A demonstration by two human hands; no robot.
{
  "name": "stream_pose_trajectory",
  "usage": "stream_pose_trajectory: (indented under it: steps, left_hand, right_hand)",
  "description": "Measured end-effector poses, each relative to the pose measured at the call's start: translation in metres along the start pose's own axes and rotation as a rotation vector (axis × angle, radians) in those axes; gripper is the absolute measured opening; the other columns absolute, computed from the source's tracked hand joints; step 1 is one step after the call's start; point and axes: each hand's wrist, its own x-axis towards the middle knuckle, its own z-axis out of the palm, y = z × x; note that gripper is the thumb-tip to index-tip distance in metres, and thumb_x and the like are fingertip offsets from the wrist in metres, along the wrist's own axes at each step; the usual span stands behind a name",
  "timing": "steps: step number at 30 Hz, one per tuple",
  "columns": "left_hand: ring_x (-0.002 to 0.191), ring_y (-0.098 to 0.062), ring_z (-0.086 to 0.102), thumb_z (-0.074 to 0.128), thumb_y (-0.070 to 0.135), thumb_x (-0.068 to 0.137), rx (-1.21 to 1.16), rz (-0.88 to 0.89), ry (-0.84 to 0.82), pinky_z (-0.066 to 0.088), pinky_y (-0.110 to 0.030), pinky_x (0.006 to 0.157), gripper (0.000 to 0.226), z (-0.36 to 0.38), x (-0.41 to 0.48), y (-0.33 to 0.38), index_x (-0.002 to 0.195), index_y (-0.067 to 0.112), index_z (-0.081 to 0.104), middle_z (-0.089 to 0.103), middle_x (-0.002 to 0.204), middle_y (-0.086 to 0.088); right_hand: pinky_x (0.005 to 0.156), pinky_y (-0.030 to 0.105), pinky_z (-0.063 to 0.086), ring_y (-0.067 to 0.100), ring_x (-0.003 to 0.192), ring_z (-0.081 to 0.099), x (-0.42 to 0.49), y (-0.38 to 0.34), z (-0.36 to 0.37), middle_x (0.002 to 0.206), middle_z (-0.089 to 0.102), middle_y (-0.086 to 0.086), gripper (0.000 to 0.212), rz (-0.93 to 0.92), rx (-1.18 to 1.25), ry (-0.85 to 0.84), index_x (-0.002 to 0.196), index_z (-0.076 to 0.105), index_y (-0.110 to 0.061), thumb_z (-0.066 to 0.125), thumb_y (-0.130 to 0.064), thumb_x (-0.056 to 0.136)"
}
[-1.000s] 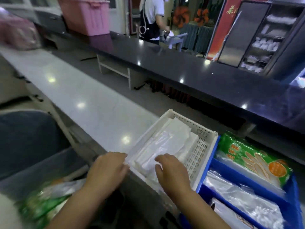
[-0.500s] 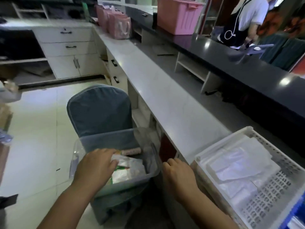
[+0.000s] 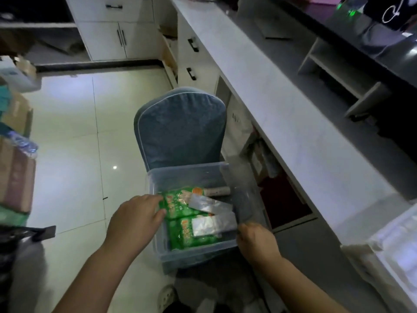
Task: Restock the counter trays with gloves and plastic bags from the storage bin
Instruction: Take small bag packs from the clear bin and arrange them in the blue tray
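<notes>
Right hand shifted to storage bin rim, grip unclear, left hand spread on one of two green packets

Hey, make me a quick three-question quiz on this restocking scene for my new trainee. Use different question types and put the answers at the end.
1. Multiple choice: the clear storage bin stands on A) the floor, B) the blue chair, C) the white counter.
2. True or false: the right hand is pressed flat on the white counter.
3. Fill in the blank: the left hand touches a ___ pack inside the bin.

Key: 1. B. 2. False: the hand is at the bin's near right corner. 3. Green.
</notes>
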Motion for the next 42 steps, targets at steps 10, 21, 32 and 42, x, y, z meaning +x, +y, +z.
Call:
stream_pose_trajectory:
  steps: [10,21,32,42]
  left_hand:
    - [0.110,-0.021,0.057,0.050,0.035,0.089,0.014,-0.126,-0.137,0.047,-0.033,0.081,0.043,0.035,0.031,-0.048,0.131,0.031,0.046,0.062,0.125,0.003]
    - [0.116,-0.016,0.054,0.052,0.035,0.089,-0.032,-0.252,-0.298,0.044,-0.030,0.090,0.045,0.137,0.086,-0.048,0.133,0.035,0.043,0.057,0.131,0.009]
    - [0.115,-0.019,0.055,0.056,0.032,0.087,-0.198,-0.330,-0.357,0.043,-0.028,0.091,0.042,0.219,0.108,-0.021,0.128,0.026,0.053,0.062,0.125,0.002]
    - [0.112,-0.017,0.056,0.058,0.034,0.086,-0.179,-0.397,-0.347,0.045,-0.030,0.087,0.042,0.228,0.103,-0.016,0.127,0.031,0.052,0.063,0.123,0.006]
  right_hand:
    - [0.064,0.030,0.044,0.031,0.090,0.063,0.097,0.006,0.087,0.100,0.068,0.011,0.017,0.030,0.154,-0.312,0.096,0.064,-0.012,0.052,-0.021,0.089]
    - [0.093,0.032,0.041,0.030,0.114,0.052,0.212,0.046,0.223,0.127,0.056,0.016,0.033,-0.069,0.157,-0.650,0.123,0.053,-0.007,0.053,-0.016,0.091]
    - [0.097,0.038,0.031,0.027,0.119,0.042,0.245,0.057,0.293,0.134,0.047,0.004,0.067,-0.275,-0.075,-0.568,0.126,0.042,-0.022,0.069,-0.048,0.070]
    - [0.074,0.031,0.042,0.018,0.085,0.054,0.234,0.052,0.264,0.090,0.060,0.005,0.019,-0.135,0.518,-0.606,0.094,0.064,-0.014,0.063,-0.032,0.087]
